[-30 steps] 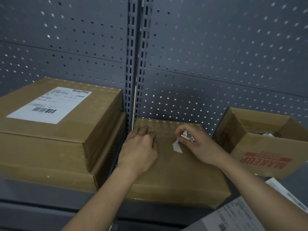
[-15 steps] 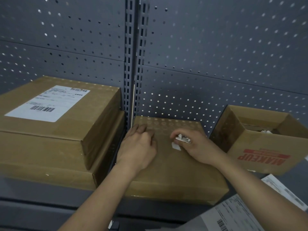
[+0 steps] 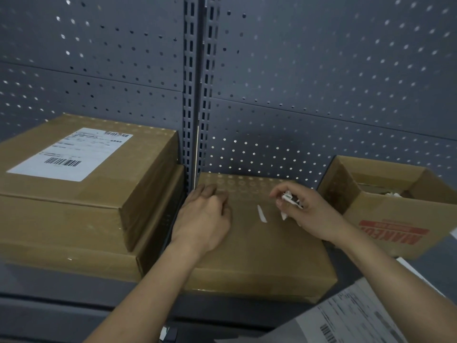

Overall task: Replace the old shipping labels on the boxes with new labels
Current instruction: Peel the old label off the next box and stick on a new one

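Right, nearest, btm right: printed label sheets [image 3: 351, 320], white w/ a barcode and rows of text too blurred to read. They lie on the grey shelf [image 3: 49, 288].

Next back, mid-shelf: flat closed box [image 3: 259, 256], plain brown top, no writing. One thin white scrap [image 3: 261, 214] is stuck on the lid between the hands. The left hand [image 3: 205, 219] lies palm down on the lid's left part, fingers relaxed and only slightly bent, gripping nothing. The right hand [image 3: 314, 214] is over the lid's right part, fingers curled round crumpled label pieces [image 3: 291, 199], white w/ dark print, unreadable.

Left side: two closed boxes stacked, top box [image 3: 138, 194] on a wider lower box [image 3: 61, 243]. The top one carries a white shipping label [image 3: 69, 154] w/ two barcodes; text too small to read.

Right side: open carton [image 3: 395, 233], flaps up, red print upside down, reads MAKEUP as far as I can tell. Inside, some white bits [image 3: 393, 193]; rest hidden by the wall.

Furthest: grey pegboard [image 3: 321, 82] w/ a slotted upright [image 3: 195, 82] between its panels.
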### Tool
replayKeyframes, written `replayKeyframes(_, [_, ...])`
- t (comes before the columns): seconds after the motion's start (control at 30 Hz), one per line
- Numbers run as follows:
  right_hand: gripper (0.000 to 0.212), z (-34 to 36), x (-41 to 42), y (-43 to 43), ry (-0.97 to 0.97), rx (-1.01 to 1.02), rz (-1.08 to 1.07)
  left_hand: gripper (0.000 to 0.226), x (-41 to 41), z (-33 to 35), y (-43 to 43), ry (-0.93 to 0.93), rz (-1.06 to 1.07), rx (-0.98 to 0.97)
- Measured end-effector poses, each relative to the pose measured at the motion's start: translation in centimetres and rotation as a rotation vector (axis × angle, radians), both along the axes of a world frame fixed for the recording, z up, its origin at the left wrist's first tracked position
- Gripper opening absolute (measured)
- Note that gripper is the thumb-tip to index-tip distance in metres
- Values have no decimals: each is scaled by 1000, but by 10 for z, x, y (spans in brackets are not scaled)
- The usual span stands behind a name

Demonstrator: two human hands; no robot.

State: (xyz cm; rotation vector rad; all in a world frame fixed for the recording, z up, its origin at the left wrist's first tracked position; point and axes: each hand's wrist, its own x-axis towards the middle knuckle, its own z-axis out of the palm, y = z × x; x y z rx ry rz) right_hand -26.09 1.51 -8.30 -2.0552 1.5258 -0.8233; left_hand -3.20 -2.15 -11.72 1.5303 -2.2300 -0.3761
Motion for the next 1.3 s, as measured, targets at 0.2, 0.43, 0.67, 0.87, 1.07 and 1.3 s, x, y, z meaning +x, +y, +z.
replayKeyframes(0.2, [14, 5, -4, 7, 171, 63, -27, 45, -1, 1, 0, -9, 3, -2])
replayKeyframes(0.43, [15, 8, 5, -3, 555, -11, 135, 46, -1, 0, 0, -3, 9, 4])
replayKeyframes(0.67, [17, 22, 15, -13, 745, -2, 239, 43, -2, 1, 1, -10, 13, -11])
replayKeyframes(0.87, [15, 25, 21, -20, 856, -15, 265, 44, -2, 2, 2, -16, 15, -5])
replayKeyframes(1.07, [15, 23, 26, -25, 945, -23, 282, 44, -3, 1, 2, -20, 15, -13])
replayKeyframes(1.3, [18, 18, 25, -23, 977, -98, 278, 45, -2, 0, 2, -22, 10, -9])
